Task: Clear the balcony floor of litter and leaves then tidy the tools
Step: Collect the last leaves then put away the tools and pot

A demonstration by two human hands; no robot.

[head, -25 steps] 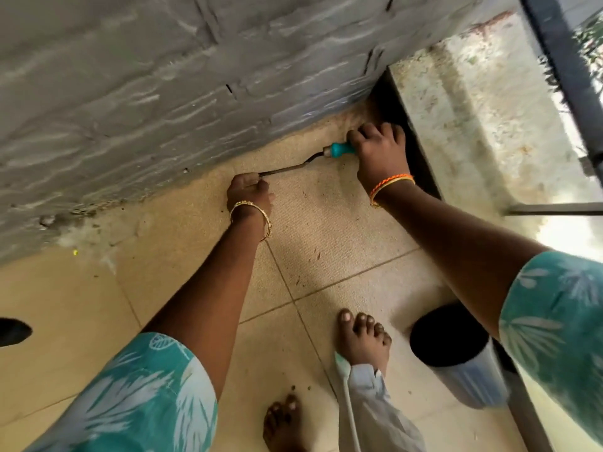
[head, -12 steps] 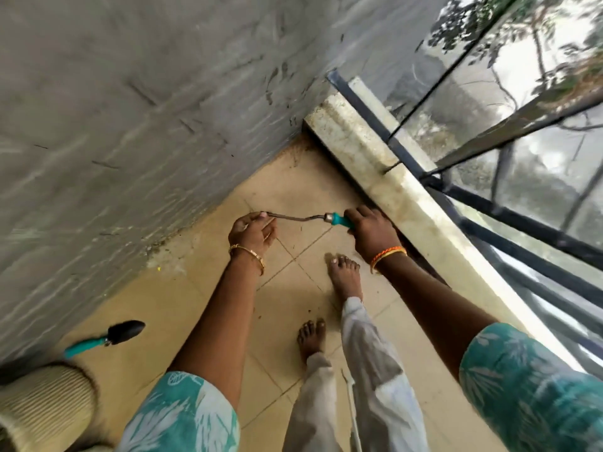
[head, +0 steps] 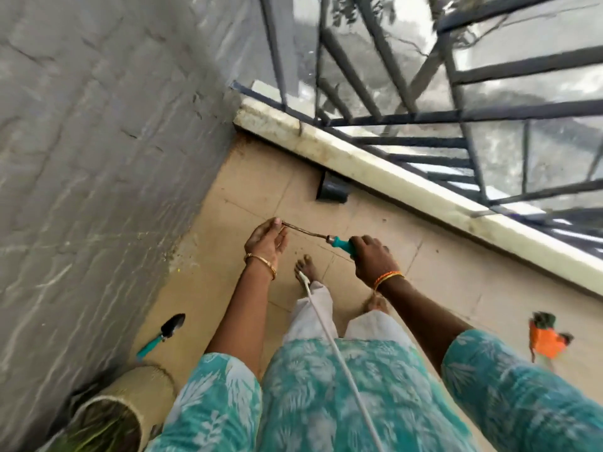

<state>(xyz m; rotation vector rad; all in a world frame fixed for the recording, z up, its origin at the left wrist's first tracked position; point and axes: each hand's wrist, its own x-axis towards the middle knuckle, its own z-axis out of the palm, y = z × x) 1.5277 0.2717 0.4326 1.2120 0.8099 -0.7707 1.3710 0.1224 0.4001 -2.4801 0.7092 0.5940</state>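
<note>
Rough grey plaster wall (head: 98,158), matt beige floor tiles (head: 408,272), dark metal railing (head: 489,115).

Both arms extended; right hand (head: 370,256) fisted, left hand (head: 266,238) loosely cupped.

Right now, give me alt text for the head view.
A person stands on a tiled balcony holding a teal-handled hand tool: the right hand grips the handle, the left hand touches its metal tip. A small trowel lies on the floor by the grey wall.
</note>
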